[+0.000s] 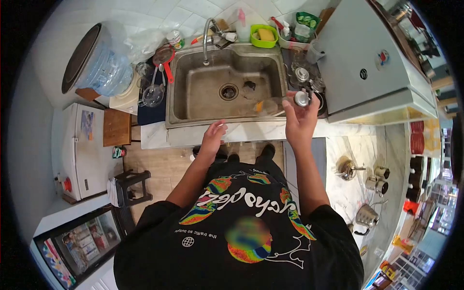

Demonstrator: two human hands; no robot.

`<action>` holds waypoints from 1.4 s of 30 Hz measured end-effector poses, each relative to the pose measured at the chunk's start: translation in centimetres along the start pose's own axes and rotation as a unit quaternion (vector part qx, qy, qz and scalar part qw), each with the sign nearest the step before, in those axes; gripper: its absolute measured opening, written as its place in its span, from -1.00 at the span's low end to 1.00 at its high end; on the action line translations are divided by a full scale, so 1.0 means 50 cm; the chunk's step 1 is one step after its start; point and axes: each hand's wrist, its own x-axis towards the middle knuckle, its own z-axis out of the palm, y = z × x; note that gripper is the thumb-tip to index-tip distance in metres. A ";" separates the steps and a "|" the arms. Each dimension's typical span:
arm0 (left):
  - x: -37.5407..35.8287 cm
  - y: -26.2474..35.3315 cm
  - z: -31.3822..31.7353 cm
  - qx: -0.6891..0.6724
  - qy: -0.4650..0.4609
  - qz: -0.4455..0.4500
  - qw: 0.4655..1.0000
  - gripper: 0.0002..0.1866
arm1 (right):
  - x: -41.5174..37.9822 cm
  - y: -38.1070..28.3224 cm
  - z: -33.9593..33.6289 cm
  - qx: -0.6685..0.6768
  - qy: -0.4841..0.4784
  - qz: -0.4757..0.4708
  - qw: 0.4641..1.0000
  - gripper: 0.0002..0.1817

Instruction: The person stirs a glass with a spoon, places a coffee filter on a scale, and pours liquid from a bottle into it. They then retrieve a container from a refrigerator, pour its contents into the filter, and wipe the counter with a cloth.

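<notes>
My right hand [302, 121] is raised over the sink's right edge, fingers curled around a shiny round silver lid [301, 99]. Whether a vessel is attached beneath it I cannot make out. Beside that hand, low in the sink [198, 104], lies a clear see-through container [268, 106] with an orange patch. My left hand [212, 137] hovers at the counter's front edge, holding nothing, its fingers loosely bent and apart. Another silver-lidded vessel [301, 75] stands on the right drainboard, just beyond my right hand. A curved faucet [207, 41] rises at the sink's back.
On the left are a glass pitcher [152, 95], a red strainer [164, 55] and a large water bottle [104, 65]. A green tub [264, 36] with a yellow sponge sits behind the sink. A white cabinet [372, 63] borders the right; metal kettles [367, 215] stand on the marble counter.
</notes>
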 end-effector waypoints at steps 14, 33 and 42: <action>-0.002 -0.030 -0.035 -0.030 0.096 -0.043 0.994 -0.54 | 0.137 0.328 0.083 -0.207 -0.215 0.078 0.951 -0.47; 0.022 -0.035 -0.099 -0.019 0.057 -0.054 0.997 -0.54 | 0.125 0.387 0.107 -0.205 -0.212 0.152 0.943 -0.24; 0.023 -0.011 -0.125 0.028 0.025 -0.035 0.999 -0.55 | 0.046 0.315 0.032 -0.190 -0.120 0.144 0.964 -0.15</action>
